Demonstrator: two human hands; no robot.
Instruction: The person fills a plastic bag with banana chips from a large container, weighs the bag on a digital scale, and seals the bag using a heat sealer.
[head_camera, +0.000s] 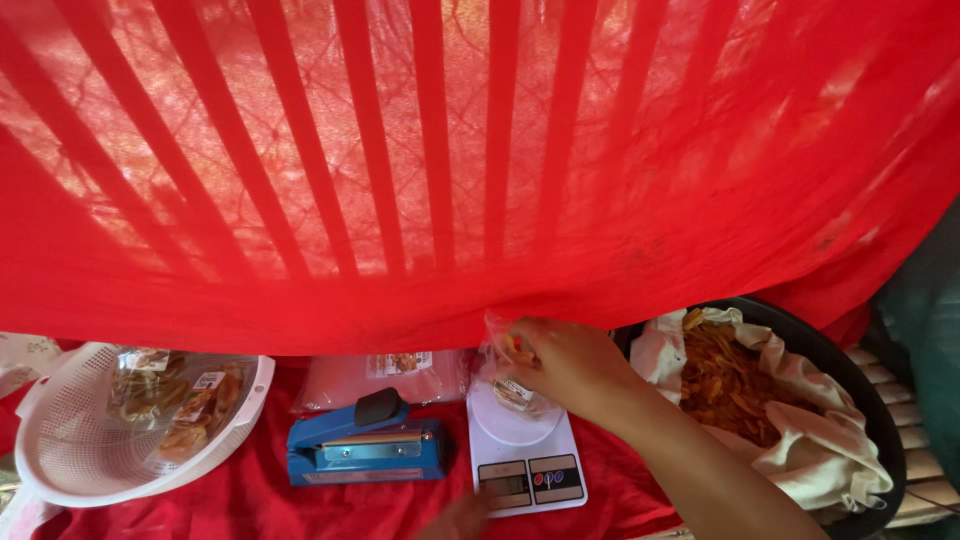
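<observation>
My right hand (560, 362) reaches in from the lower right and grips the top of a small clear bag of fried chips (508, 385). The bag stands on the round pan of a white kitchen scale (520, 455). Only the fingertips of my left hand (458, 517) show at the bottom edge; they touch the front left corner of the scale, and what they hold, if anything, is hidden.
A blue heat sealer (362, 445) lies left of the scale on a red cloth (250, 500). A white colander (70, 440) at far left holds filled bags. A black bowl (860, 390) lined with cloth holds loose chips at right. A red curtain (480, 160) hangs behind.
</observation>
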